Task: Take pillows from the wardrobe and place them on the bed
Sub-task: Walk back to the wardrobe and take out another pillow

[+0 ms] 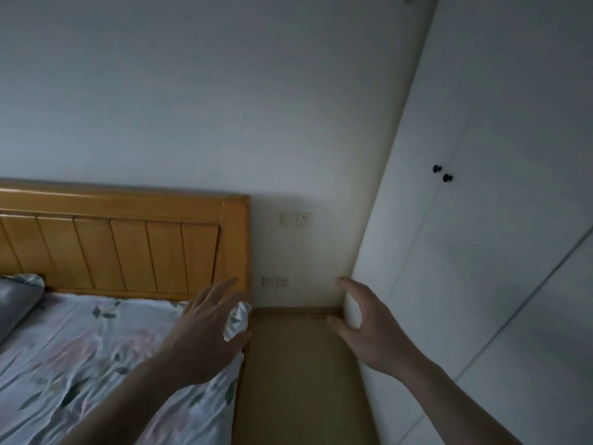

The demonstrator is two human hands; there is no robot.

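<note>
A bed (80,354) with a pale floral sheet fills the lower left, against a wooden headboard (128,245). One grey pillow (16,300) with a floral edge lies at the head of the bed, far left. The white wardrobe (481,252) stands at the right with its doors closed and two black knobs (442,173). My left hand (205,329) hovers over the bed's right corner, fingers spread and holding nothing. My right hand (362,322) reaches out in front of the wardrobe's near corner, fingers relaxed and empty.
A narrow strip of tan floor (295,374) runs between the bed and the wardrobe. Wall sockets (295,219) and a lower pair (276,281) sit on the white wall behind it.
</note>
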